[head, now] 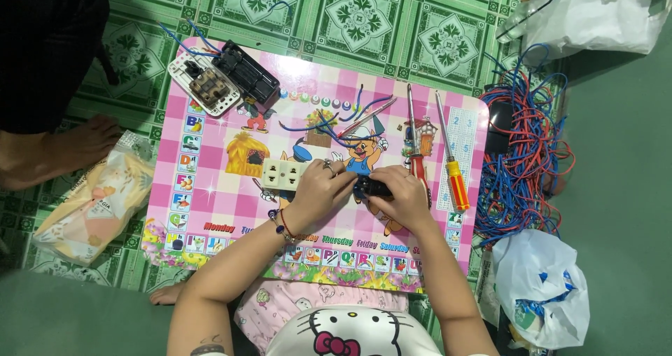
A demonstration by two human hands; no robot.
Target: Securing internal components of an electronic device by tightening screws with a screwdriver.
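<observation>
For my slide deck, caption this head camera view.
Left hand and right hand grip a small black electrical part over a pink cartoon-printed table, beside a cream socket block.

Open: pink table [231,209] lower left, bare | Blocked right: two screwdrivers [455,181], wire tangle [525,167] beyond edge | Blocked top-left: switch parts [224,79] | Centre: cream socket [283,174], loose wires [336,125]

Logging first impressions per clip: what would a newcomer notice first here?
The bright pink cartoon table fills the middle, where the left hand and right hand hold a small black part beside a cream socket block. A tangle of red and blue wires sprawls at right.
</observation>
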